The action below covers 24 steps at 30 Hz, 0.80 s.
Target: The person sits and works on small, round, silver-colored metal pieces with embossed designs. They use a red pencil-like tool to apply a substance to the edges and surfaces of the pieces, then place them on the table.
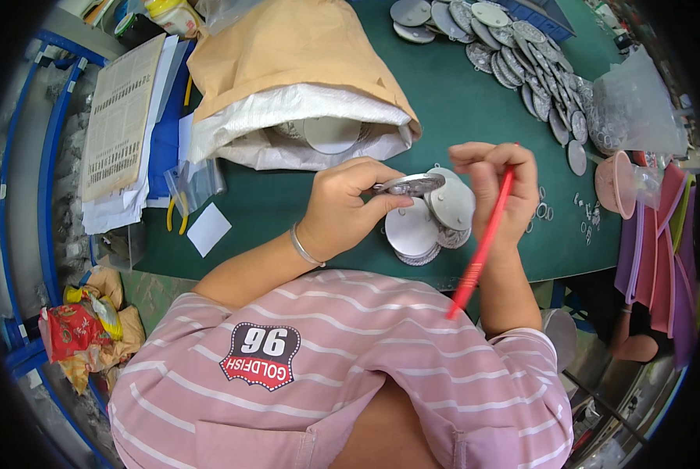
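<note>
My left hand [340, 202] pinches a round silver metal disc [412, 184] between thumb and fingers, tilted nearly edge-on. Beneath it lies a small pile of similar flat discs [412, 229], some with a tiny loop at the rim. To the right, my right hand [508, 195] is closed around a slim red stick-like tool [481, 262], which slants down toward my chest. The tool's upper end is partly behind the fingers, and its exact kind is unclear. It is apart from the held disc.
A tan paper sack [295, 47] with a white lining lies open toward me, discs inside. More discs [522, 62] heap at the far right, by a clear plastic bag [635, 105] and a pink cup [615, 184]. Small rings [543, 209] lie right; papers [123, 117] and yellow-handled pliers [176, 217] left.
</note>
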### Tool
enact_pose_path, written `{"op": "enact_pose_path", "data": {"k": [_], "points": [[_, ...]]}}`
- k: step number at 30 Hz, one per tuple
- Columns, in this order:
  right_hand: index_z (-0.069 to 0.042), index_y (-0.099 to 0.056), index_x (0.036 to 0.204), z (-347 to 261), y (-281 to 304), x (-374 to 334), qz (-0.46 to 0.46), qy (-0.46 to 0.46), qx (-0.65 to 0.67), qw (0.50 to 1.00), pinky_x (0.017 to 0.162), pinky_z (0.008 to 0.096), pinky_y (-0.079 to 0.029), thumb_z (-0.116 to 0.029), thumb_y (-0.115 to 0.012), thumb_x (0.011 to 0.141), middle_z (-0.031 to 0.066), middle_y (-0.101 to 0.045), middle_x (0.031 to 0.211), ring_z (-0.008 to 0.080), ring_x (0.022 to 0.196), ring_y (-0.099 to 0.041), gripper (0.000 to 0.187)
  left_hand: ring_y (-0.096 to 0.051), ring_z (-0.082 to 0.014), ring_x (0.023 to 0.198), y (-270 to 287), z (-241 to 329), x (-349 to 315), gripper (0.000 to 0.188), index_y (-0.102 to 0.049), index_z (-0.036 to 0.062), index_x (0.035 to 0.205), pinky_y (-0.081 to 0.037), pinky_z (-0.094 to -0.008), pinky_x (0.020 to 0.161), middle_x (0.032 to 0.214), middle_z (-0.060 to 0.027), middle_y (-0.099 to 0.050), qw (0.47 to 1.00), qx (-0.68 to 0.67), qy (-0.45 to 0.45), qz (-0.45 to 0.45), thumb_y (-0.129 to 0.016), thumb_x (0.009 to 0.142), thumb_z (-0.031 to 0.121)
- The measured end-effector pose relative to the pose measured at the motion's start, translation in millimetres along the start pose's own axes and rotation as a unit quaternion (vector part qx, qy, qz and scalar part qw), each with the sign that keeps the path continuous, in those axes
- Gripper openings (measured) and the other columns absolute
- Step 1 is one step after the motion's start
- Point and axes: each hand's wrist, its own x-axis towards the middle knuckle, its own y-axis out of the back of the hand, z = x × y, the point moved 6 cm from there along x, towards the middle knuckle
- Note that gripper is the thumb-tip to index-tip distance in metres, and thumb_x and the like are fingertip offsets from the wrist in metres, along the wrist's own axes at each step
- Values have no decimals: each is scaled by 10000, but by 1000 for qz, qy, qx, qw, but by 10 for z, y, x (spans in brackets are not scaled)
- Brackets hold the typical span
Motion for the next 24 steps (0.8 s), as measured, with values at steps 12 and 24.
{"op": "enact_pose_path", "data": {"k": [12,24], "points": [[21,-579,968,-164,-144,-264,-20,102,14,995,653,272,-436,46,-607,798,95,-598,813,141,688,-528,174,-634,-182,773,68,80,-39,278,-651,4,904,-496,-257,670,858,-108,-661,991,6,-120,62,-723,650,-81],[-33,-510,802,9,-350,-192,-106,-7,-23,994,712,273,-461,116,-668,692,108,-639,792,169,723,-596,243,-593,-146,688,95,142,-1,217,-659,11,831,-462,-260,601,748,-81,-620,998,12,-54,37,-743,636,-32]]}}
